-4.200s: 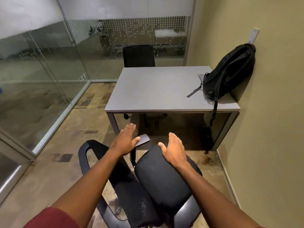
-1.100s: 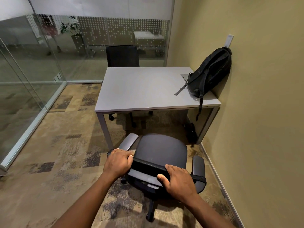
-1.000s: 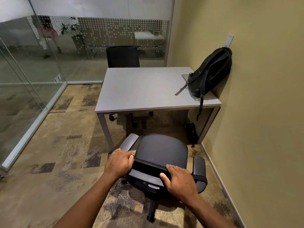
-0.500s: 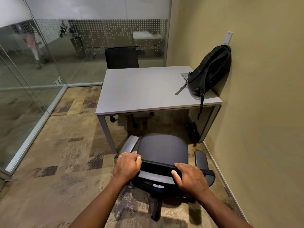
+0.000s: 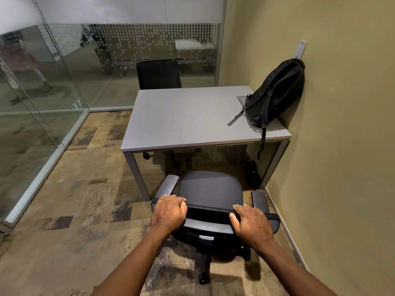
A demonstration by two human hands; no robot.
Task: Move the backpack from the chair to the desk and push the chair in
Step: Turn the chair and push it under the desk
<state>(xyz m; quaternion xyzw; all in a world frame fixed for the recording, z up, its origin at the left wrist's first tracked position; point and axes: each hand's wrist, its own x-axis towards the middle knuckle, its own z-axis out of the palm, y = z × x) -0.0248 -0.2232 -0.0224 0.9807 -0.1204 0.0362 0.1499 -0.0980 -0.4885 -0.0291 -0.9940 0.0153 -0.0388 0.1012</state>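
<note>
The black backpack [image 5: 275, 95] stands on the far right corner of the grey desk [image 5: 188, 118], leaning against the wall, with one strap hanging over the desk's front edge. A black office chair [image 5: 210, 189] faces the desk, its seat just short of the desk's front edge and between the desk legs. My left hand [image 5: 168, 212] grips the left end of the chair's backrest top. My right hand [image 5: 252, 223] grips the right end of the same backrest.
A second black chair [image 5: 159, 74] sits tucked in at the desk's far side. Glass partitions [image 5: 38, 107] run along the left and back. The yellow wall [image 5: 342, 146] is close on the right. A dark box [image 5: 251, 169] sits under the desk near its right leg.
Over the last second the chair has rolled a little forward and to the right, toward the desk. Both hands keep their grip on the backrest. Four seconds ago the chair was turned sideways.
</note>
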